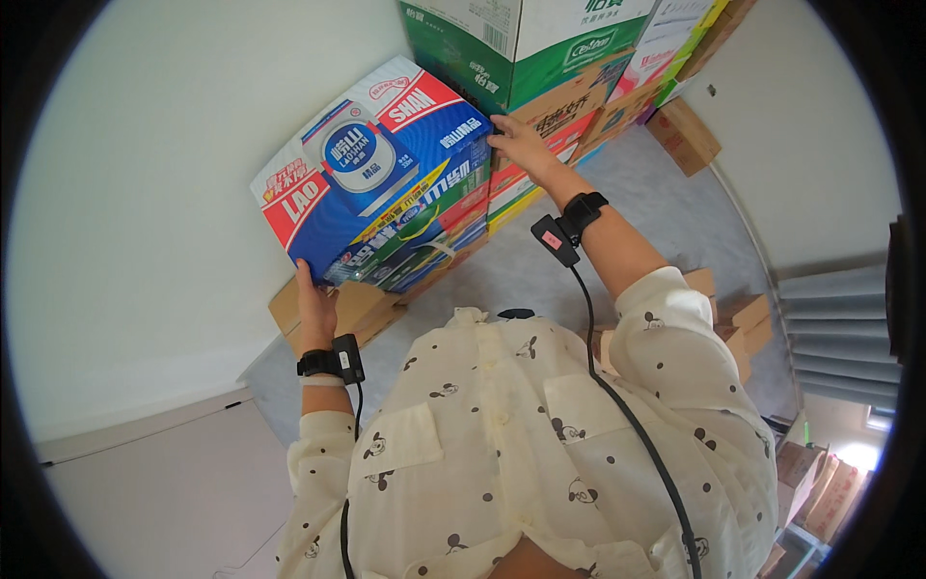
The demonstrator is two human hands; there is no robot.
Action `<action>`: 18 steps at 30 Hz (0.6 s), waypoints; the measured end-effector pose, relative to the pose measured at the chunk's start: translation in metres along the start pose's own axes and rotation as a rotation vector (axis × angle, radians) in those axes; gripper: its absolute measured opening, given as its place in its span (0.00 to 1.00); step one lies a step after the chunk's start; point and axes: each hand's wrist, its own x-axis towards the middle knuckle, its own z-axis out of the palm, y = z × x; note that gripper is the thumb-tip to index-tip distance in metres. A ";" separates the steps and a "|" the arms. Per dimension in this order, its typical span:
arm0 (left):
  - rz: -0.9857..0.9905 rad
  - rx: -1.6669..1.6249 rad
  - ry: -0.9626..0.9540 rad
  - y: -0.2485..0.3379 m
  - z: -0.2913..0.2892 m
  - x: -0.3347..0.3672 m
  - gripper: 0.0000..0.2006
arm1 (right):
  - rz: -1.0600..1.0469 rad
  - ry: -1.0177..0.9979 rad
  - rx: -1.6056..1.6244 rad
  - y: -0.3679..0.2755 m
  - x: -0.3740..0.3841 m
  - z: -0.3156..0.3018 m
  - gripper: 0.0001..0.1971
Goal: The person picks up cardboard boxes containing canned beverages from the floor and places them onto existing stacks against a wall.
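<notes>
A blue, red and white drinks carton (376, 154) with a can pictured on its top sits at the top of a stack against the pale wall. My left hand (314, 307) grips its near left corner, the thumb lying up against the edge and the other fingers mostly hidden below. At the opposite end, my right hand (521, 147) has its fingers closed on the right corner. Beneath lies another carton, blue and green (410, 232), with a carry handle on its side.
A taller stack with a green and white carton (569, 58) on top adjoins on the right. Brown cardboard boxes stand by the left wall (362, 307), at the far right (683, 135) and beside me (748, 323). Black cables (617, 386) run from both wristbands along my arms.
</notes>
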 end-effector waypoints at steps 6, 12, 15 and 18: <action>0.041 -0.068 0.010 -0.001 -0.001 0.008 0.34 | 0.080 -0.114 0.107 -0.031 -0.021 -0.007 0.31; 0.059 -0.042 -0.043 -0.003 -0.001 0.021 0.36 | 0.067 -0.126 -0.027 -0.030 -0.019 -0.009 0.33; 0.075 -0.071 -0.070 -0.003 0.007 0.019 0.33 | 0.096 -0.151 0.054 -0.036 -0.023 -0.009 0.33; 0.106 -0.090 -0.063 -0.005 0.005 0.021 0.31 | 0.156 -0.070 0.023 -0.054 -0.038 -0.013 0.30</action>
